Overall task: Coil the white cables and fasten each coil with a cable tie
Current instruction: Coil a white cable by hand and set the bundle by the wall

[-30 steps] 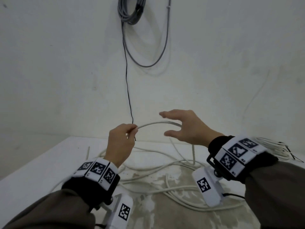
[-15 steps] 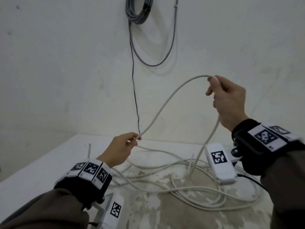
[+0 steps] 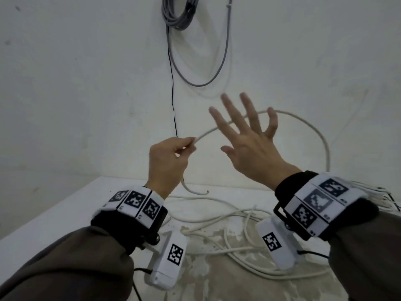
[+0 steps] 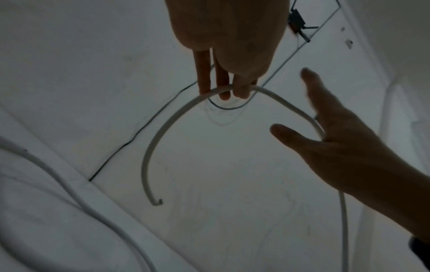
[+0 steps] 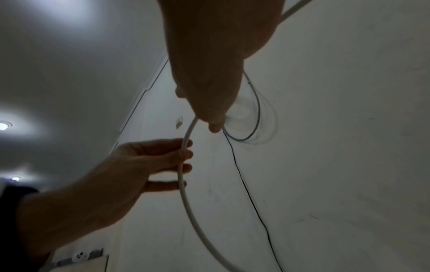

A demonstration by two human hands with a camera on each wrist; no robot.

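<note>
My left hand (image 3: 173,157) is raised over the table and pinches a white cable (image 3: 303,119) a little way from its end. The short free end (image 3: 195,191) curls down below that hand. From the pinch the cable arcs right, passes across the palm side of my right hand (image 3: 245,135), loops round and drops to the table. My right hand is spread with straight fingers just right of the left one. In the left wrist view the fingertips (image 4: 239,92) clamp the cable (image 4: 163,128). The right wrist view shows the cable (image 5: 186,198) running past both hands.
More loose white cables (image 3: 217,216) lie tangled on the white table (image 3: 65,213), whose middle is worn. Another bundle of white cables (image 3: 386,198) sits at the right edge. On the wall hang a grey cable coil (image 3: 180,14) and a thin black wire (image 3: 172,83).
My right hand gripped the cable high on the right. It has since come down towards the left hand and spread its fingers. The left hand rose a little, still pinching.
</note>
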